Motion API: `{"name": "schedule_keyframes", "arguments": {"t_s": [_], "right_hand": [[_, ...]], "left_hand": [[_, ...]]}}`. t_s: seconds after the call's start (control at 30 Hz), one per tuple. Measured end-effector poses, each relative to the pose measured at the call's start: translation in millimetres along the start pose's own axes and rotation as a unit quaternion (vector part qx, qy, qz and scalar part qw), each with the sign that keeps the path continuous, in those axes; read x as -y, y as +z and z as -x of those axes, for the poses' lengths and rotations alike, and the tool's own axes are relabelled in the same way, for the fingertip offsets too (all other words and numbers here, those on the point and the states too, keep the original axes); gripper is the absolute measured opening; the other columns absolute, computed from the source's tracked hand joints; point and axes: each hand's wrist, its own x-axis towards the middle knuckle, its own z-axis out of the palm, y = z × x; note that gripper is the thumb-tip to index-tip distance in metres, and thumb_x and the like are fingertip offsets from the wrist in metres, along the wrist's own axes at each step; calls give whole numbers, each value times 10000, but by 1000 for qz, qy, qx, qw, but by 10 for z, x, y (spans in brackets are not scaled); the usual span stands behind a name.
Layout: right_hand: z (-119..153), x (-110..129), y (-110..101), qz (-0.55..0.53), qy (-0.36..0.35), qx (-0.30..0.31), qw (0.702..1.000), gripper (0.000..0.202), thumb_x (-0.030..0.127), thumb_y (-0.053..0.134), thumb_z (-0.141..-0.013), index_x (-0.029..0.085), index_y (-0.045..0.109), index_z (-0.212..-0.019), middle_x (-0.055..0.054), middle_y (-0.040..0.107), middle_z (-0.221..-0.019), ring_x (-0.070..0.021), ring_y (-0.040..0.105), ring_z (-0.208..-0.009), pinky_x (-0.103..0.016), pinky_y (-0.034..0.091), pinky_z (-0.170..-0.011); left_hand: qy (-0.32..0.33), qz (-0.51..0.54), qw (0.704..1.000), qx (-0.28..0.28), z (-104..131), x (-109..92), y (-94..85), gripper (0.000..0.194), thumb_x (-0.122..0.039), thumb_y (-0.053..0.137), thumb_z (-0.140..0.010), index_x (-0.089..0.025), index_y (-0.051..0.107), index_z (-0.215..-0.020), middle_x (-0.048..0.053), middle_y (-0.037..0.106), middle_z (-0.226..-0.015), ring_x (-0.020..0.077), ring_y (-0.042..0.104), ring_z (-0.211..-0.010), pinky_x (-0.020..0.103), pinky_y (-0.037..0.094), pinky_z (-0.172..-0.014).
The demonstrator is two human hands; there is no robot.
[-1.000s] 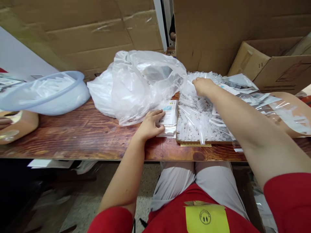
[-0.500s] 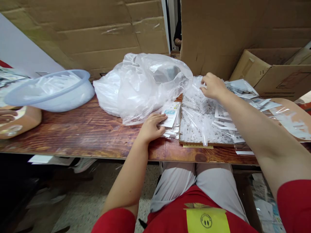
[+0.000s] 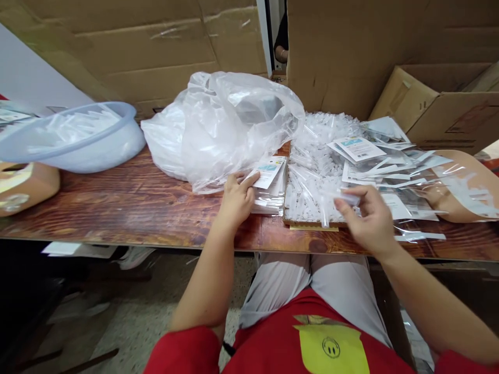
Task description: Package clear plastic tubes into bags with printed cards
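Observation:
My right hand [image 3: 370, 221] is closed in a pinch on a small clear plastic tube [image 3: 348, 198], above the front of a shallow cardboard tray [image 3: 312, 224]. Many similar white and clear tubes [image 3: 312, 156] fill that tray. To its left, my left hand [image 3: 238, 200] has its bent fingers on the left edge of the top packet [image 3: 268, 171], a printed card in a clear bag. More bagged packets [image 3: 271, 200] are stacked beneath it. Several packets with printed cards [image 3: 358, 149] lie over the tray's right side.
A big translucent plastic bag [image 3: 222, 130] stands behind my left hand. At left, a pale blue basin [image 3: 117, 150] holds white tubes, beside a tan plastic container [image 3: 47, 187]. An open cardboard box [image 3: 421, 111] sits at back right. The table's front edge [image 3: 156, 246] is close to my lap.
My right hand has come from the back of the tray to its front right and now holds a tube. My left hand's fingers have bent more at the packet stack.

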Motion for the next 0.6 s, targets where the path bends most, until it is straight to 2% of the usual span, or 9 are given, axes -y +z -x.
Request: {"name": "schedule_keyframes", "arguments": {"t_s": [0.03, 0.1, 0.17, 0.3, 0.4, 0.47, 0.53, 0.6], "right_hand": [[127, -20, 51, 93, -81, -1, 992, 166, 330, 709, -916, 220, 625, -1009, -45, 723, -874, -181, 684, -779, -336, 531, -699], [319, -62, 164, 238, -207, 9, 949, 101, 236, 655, -953, 221, 627, -1049, -70, 734, -899, -196, 673, -773, -354, 511, -688], [431, -97, 271, 312, -257, 13, 915, 146, 187, 613, -972, 230, 614, -1111, -87, 734, -908, -212, 668, -749, -370, 508, -658], [500, -143, 404, 330, -256, -10, 909, 273, 163, 602, -970, 241, 576, -1229, -110, 726, -953, -247, 691, -778, -407, 558, -663], [507, -140, 409, 298, -258, -13, 919, 386, 116, 594, -961, 240, 554, -1324, -121, 724, -974, -250, 708, -813, -397, 590, -680], [502, -90, 370, 272, -261, -24, 926, 494, 85, 619, -939, 230, 531, -1404, -127, 727, -968, -255, 711, -819, -399, 603, -692], [482, 8, 315, 241, -269, -52, 931, 619, 47, 665, -902, 218, 505, -1474, -138, 734, -973, -265, 715, -852, -413, 613, -722], [442, 135, 272, 199, -276, -80, 937, 708, 22, 701, -869, 232, 495, -1514, -144, 743, -1015, -270, 722, -927, -429, 620, -770]], "left_hand": [[-18, -1, 1000, -4, 28, -30, -5, 528, -207, 405, -945, -207, 717, -1372, 165, 560, -1280, 324, 550, -1293, 554, 420, -1200], [-53, -4, 999, -3, 78, -94, -30, 543, -214, 405, -950, -209, 687, -1414, 153, 578, -1135, 329, 582, -1208, 552, 465, -1150], [-86, -7, 996, -5, 119, -160, -75, 550, -235, 415, -952, -208, 663, -1442, 146, 582, -1060, 337, 608, -1145, 547, 497, -1102], [-110, 12, 993, -38, 182, -279, -178, 503, -225, 427, -929, -205, 711, -1345, 142, 651, -1136, 327, 615, -1167, 510, 512, -1066], [-144, 90, 984, -55, 244, -359, -213, 418, -205, 466, -870, -183, 750, -1175, 105, 722, -1142, 283, 641, -1141, 441, 519, -1029], [-200, 172, 963, -47, 302, -413, -206, 378, -232, 516, -818, -166, 751, -1107, 79, 747, -1001, 243, 680, -936, 392, 543, -897], [-243, 247, 937, -42, 365, -470, -183, 366, -269, 573, -760, -153, 756, -1055, 33, 702, -787, 189, 629, -700, 326, 516, -725], [-255, 303, 916, -62, 421, -533, -159, 342, -295, 623, -703, -145, 763, -977, -4, 631, -669, 146, 558, -597, 272, 461, -625]]}}
